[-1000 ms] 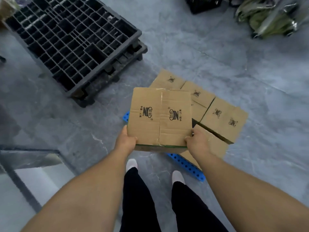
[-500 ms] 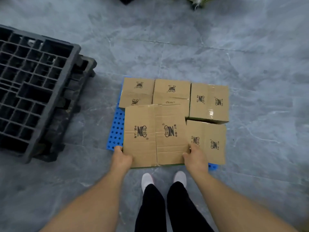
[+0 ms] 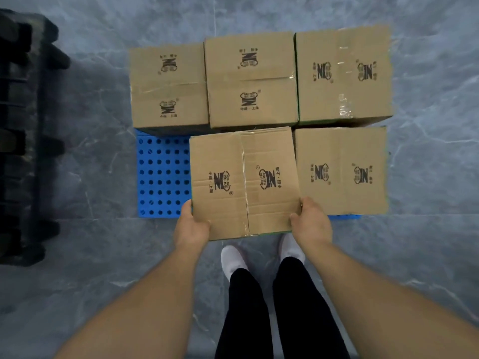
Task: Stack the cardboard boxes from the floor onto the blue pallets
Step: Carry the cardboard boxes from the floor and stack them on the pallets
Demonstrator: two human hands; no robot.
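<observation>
I hold a cardboard box (image 3: pixel 243 182) over the front middle of the blue pallet (image 3: pixel 162 174). My left hand (image 3: pixel 190 226) grips its near left corner and my right hand (image 3: pixel 311 224) grips its near right corner. Three boxes stand in the pallet's back row: left (image 3: pixel 168 86), middle (image 3: pixel 250 79) and right (image 3: pixel 343 73). Another box (image 3: pixel 340 169) sits at the front right, close beside the held one. The pallet's front left part shows bare, with rows of round holes.
A black plastic pallet (image 3: pixel 23 141) lies on the grey marbled floor at the left edge. My feet in white shoes (image 3: pixel 233 260) stand just in front of the blue pallet. Open floor stretches to the right and behind the boxes.
The view has closed in and tilted down over the pallet. The held box has come lower and nearer the front middle slot, beside the front right box.
</observation>
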